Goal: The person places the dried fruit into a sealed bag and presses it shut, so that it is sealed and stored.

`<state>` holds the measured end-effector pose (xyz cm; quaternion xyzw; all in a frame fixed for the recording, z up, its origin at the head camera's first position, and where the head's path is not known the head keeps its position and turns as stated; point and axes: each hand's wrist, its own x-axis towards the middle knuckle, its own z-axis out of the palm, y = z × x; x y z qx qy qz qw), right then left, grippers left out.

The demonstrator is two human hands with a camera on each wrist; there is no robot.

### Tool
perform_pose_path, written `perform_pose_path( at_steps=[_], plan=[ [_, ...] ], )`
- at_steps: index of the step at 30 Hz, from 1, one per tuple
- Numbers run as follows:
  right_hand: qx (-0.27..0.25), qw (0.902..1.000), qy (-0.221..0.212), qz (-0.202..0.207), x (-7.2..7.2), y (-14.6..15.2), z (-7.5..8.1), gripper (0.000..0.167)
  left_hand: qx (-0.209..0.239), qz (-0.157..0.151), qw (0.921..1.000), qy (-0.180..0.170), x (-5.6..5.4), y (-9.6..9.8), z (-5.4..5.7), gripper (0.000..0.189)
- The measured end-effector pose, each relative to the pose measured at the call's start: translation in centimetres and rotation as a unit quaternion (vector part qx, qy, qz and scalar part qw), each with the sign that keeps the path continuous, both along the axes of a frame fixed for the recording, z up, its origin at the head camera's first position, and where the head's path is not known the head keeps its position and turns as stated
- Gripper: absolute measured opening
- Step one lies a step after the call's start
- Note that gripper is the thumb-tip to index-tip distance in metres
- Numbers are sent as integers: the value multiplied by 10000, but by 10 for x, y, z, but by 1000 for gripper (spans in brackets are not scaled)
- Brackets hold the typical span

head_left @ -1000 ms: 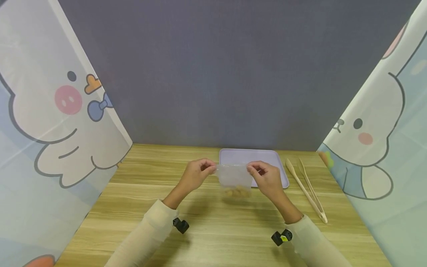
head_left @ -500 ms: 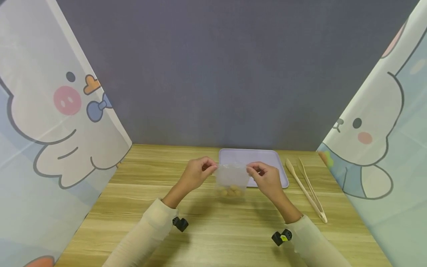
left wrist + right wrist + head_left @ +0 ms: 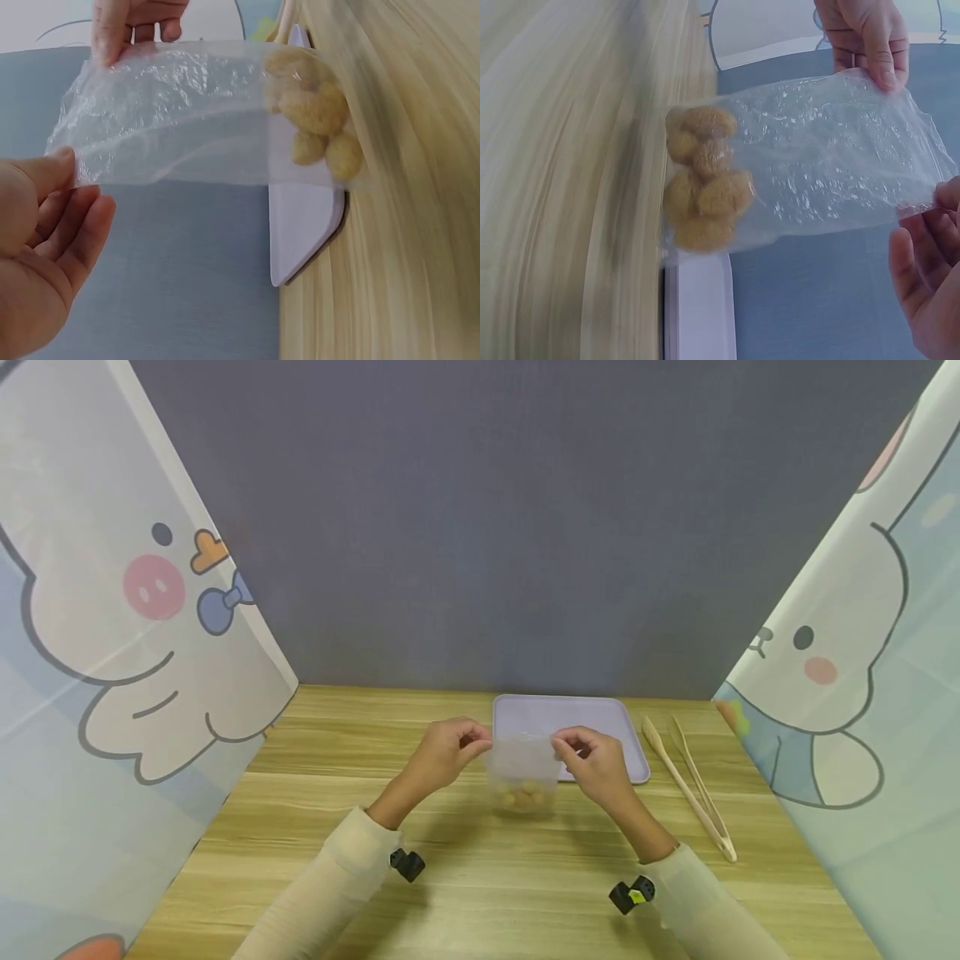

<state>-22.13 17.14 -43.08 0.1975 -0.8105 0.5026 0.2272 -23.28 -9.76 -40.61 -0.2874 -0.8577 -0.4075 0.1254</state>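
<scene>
A clear plastic bag (image 3: pixel 522 758) hangs between the two hands over the table. My left hand (image 3: pixel 448 752) pinches one top corner between thumb and forefinger. The opposite corner is pinched by my right hand (image 3: pixel 597 763) in the same way. Several golden-brown, lumpy food pieces (image 3: pixel 709 180) lie bunched at the bottom of the bag, seen through the film. In the left wrist view the upper part of the bag (image 3: pixel 180 112) looks wrinkled and shiny, stretched flat between the fingers.
A pale purple tray (image 3: pixel 607 718) lies at the back of the wooden table (image 3: pixel 360 735), partly behind the bag. To its right rest wooden tongs (image 3: pixel 693 793). A dark grey panel (image 3: pixel 480 527) stands behind, with cartoon-printed sheets at both sides.
The bag swung left and its pieces shifted inside it. Both hands have sunk slightly, each keeping its pinch on a corner.
</scene>
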Motion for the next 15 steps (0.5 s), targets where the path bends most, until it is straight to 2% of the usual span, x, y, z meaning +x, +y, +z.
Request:
perform_pose_path(
  at_steps=[4,8,12,15],
  plan=[
    [177,9998,-47,57,-1,0,-3,4,-120,45,9994,321,0,2,1,5],
    [615,9980,150,64,-1,-3,-2,10,-118,89,9989,439,-1,2,1,5],
    [982,9943,385,-137,-1,-6,1,7,-42,91,9985,534,-2,3,-1,5],
    [1062,9926,504,-312,0,-8,3,7,30,44,9983,580,-1,4,-4,5]
  ],
)
